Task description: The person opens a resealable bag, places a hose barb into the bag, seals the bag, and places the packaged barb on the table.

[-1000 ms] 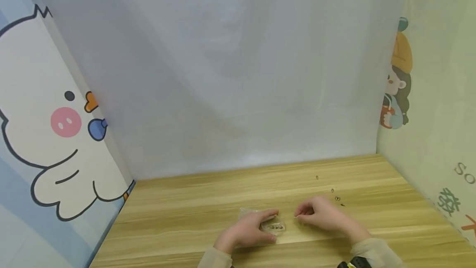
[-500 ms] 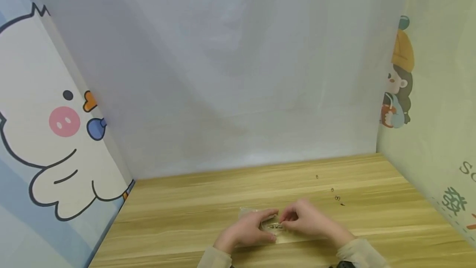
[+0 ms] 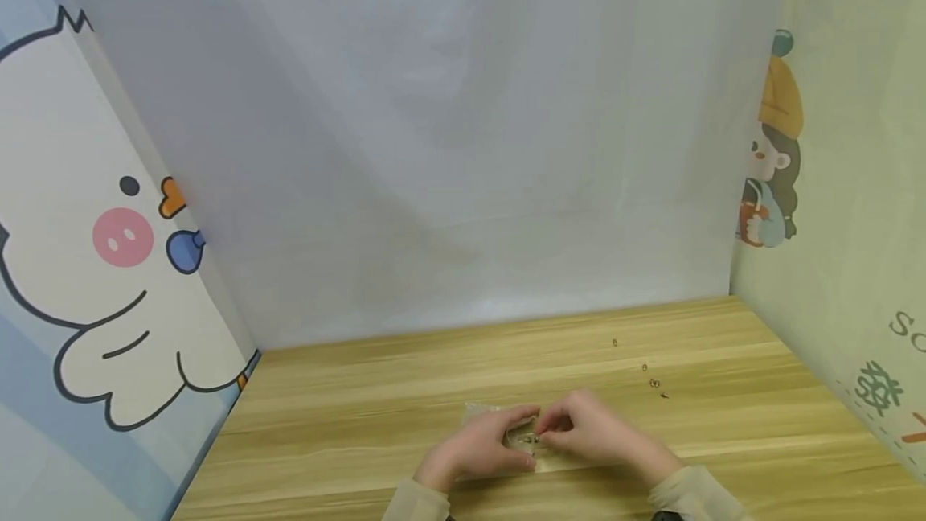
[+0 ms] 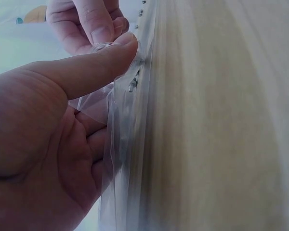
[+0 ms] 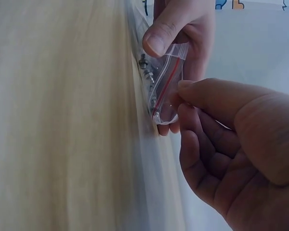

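Observation:
A small clear zip bag [image 5: 168, 91] with a red line along its mouth lies low over the table, several small metal screws [image 5: 145, 67] inside it. My left hand [image 3: 483, 442] holds this bag, thumb on one side and fingers behind the film. From the right, my right hand [image 3: 589, 431] meets the bag's mouth, its thumb and index fingertips pinched together at the edge of the film. Its other fingers curl in toward the palm. Whether a small part also sits between those fingertips I cannot tell.
Several tiny metal parts [image 3: 654, 383] lie scattered on the wood-grain table [image 3: 347, 400], beyond and right of my right hand. A pale curtain [image 3: 463, 143] rises behind the table, and printed cartoon panels [image 3: 123, 239] flank it.
My right hand has moved left from beside the bag to its mouth, then slightly farther in. The left hand stays in place with the bag.

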Available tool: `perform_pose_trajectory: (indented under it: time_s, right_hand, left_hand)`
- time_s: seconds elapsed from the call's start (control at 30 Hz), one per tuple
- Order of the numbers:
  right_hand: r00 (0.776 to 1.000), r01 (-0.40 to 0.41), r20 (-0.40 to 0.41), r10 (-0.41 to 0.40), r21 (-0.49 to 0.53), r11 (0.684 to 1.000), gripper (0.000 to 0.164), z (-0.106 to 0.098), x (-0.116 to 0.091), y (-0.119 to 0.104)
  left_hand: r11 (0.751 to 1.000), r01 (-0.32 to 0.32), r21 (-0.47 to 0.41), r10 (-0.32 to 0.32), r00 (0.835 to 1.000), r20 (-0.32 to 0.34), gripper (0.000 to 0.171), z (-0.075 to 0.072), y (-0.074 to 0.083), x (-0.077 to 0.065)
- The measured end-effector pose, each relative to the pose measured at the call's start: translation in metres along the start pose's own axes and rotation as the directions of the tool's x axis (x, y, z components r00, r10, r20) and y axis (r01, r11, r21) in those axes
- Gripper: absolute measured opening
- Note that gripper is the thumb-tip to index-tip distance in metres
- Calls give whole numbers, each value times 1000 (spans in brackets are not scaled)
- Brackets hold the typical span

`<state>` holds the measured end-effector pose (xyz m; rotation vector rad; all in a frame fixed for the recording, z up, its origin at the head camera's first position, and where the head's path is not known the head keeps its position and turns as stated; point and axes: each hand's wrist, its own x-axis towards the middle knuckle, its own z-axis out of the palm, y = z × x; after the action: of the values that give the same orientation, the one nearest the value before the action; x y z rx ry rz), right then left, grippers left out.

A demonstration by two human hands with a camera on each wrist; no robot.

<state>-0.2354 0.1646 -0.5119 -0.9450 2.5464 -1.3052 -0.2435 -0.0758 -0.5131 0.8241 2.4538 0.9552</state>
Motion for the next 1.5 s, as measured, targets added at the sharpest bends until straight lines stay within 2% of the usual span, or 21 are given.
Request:
perform_pose_trajectory:
  time_s: [0.2, 0.53, 1.0, 1.3, 1.5]
  right_hand:
    - [1000, -31, 5, 31, -5, 1000, 9, -1, -1, 0]
    - [999, -27, 19, 28, -8, 1000, 8, -4, -2, 0]
    - [997, -73, 36, 72, 21, 997, 8, -10, -4, -1]
    - [996, -86, 12, 86, 0, 996, 11, -27, -12, 11]
    - [991, -132, -2, 132, 21, 991, 10, -39, -19, 20]
  left_hand:
    - [1000, -5, 19, 5, 1000, -3, 75, 0, 0, 0]
    - [1000, -5, 20, 5, 1000, -6, 75, 1, -2, 1]
    - [999, -11, 39, 11, 1000, -11, 76, 0, -2, 0]
    - [999, -10, 48, 11, 1000, -22, 76, 0, 2, 0]
    - [998, -19, 63, 20, 1000, -23, 77, 1, 3, -1]
